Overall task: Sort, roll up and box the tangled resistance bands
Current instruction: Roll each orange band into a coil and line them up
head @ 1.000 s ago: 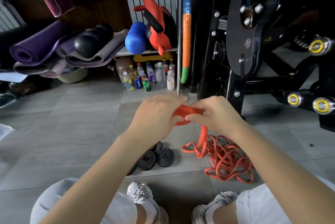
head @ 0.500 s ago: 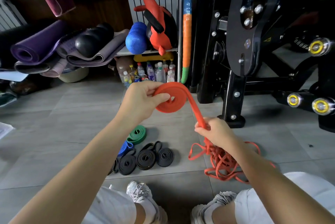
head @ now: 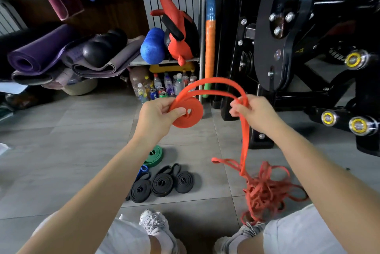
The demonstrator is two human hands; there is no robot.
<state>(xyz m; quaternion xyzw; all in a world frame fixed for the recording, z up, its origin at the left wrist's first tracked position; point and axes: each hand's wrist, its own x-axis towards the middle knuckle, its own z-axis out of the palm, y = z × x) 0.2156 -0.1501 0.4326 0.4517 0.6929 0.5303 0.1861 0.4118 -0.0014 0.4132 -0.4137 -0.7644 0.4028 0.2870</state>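
Note:
My left hand (head: 159, 116) pinches a partly rolled orange resistance band coil (head: 190, 115) between thumb and fingers. Two strands arc from the coil over to my right hand (head: 255, 112), which grips them; from there the band drops to a tangled orange pile (head: 265, 192) on the floor by my right knee. Three rolled black bands (head: 162, 184) lie on the tiles below my left forearm, with a rolled green band (head: 154, 156) behind them and a blue band (head: 141, 171) partly hidden by my arm. No box is in view.
A black exercise machine (head: 287, 48) fills the right side, its base close behind my right hand. Bottles and cans (head: 162, 87) stand under a shelf with a blue foam roller (head: 153, 46) and yoga mats (head: 41, 54). My shoes (head: 154, 225) are at the bottom edge.
My right hand rose from near the pile to the coil's height, lifting a loop of band into an arc. My left hand kept holding the coil, which turned slightly.

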